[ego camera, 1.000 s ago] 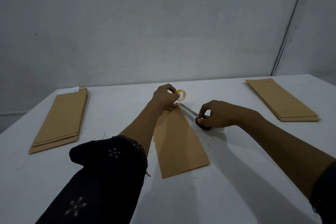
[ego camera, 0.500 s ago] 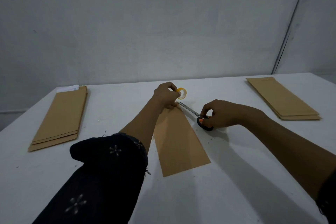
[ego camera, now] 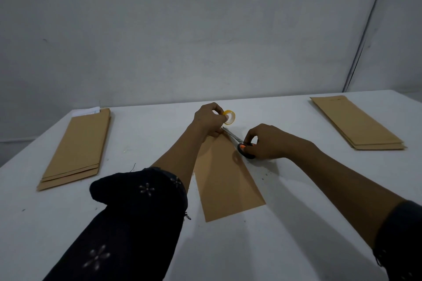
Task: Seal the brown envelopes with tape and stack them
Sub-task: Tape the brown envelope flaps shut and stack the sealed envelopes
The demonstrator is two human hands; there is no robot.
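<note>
**Tape Being Cut at the Flap of the Middle Envelope**

Bare grey walls are seen behind a white table (ego camera: 285,223), on which the work is laid out. At the far end of the middle envelope (ego camera: 225,180), a small yellow tape roll (ego camera: 229,117) is pinched between the thumb and curled fingers of the left hand (ego camera: 209,120). Just to the right of that grip, the orange-and-black handles of the scissors (ego camera: 237,140) are gripped by the curled fingers of the right hand (ego camera: 266,141), and the blades are pointed back towards the roll, directly beneath it. Whether a strip of tape is stretched between roll and envelope cannot be told, as clear tape is not made out at this size.

The middle envelope is lain flat, running from below both grips towards the person. Well to the left of the left hand's grip, a left stack (ego camera: 77,148) of brown envelopes is placed, with a white slip showing at its far end. Well to the right of the scissors, a right stack (ego camera: 356,123) is placed.

The step in hand is judged to be the cutting of tape for this envelope's flap. Which stack is sealed and which is waiting cannot be told. Pressing the tape down and stacking the envelope are judged to remain, along with any unsealed envelopes.
</note>
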